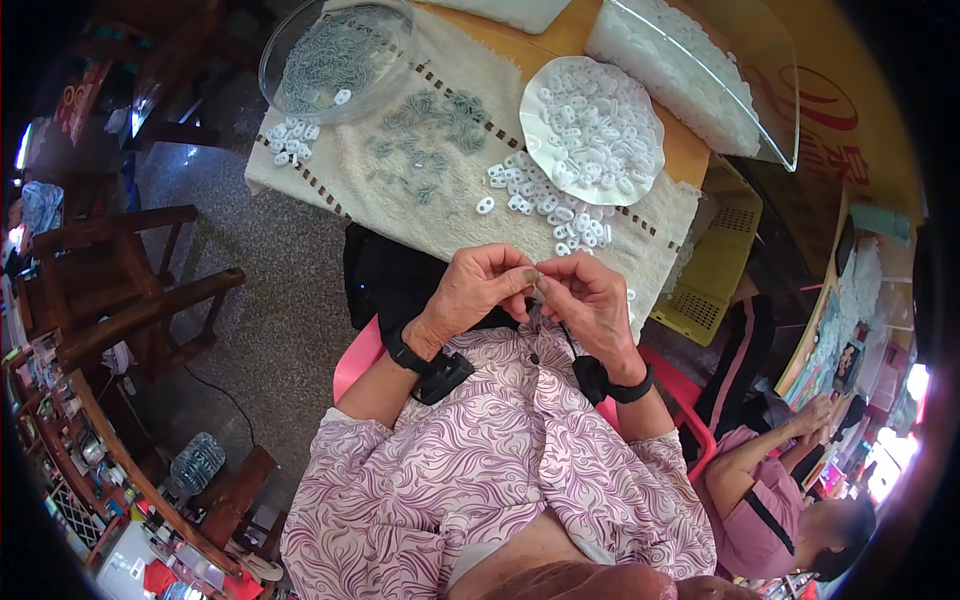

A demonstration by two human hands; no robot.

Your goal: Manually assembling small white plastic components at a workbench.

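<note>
My left hand (480, 290) and my right hand (588, 300) meet fingertip to fingertip above my lap, at the table's near edge. Both are pinched closed; whatever lies between the fingertips is too small and covered to name. Just beyond them, small white oval plastic pieces with two holes (545, 200) lie loose on a beige cloth (460, 230). More of these fill a white scalloped plate (532, 135). Small grey-green pieces (425, 125) are scattered across the cloth's middle, and many more fill a clear round bowl (268, 85) at the far left.
A clear bin (785, 100) of whitish pieces stands at the far right. Below the table's right side is a yellow plastic crate (712, 260). A wooden chair (130, 290) is on the left. Another person (760, 480) in pink sits at the right, hands raised.
</note>
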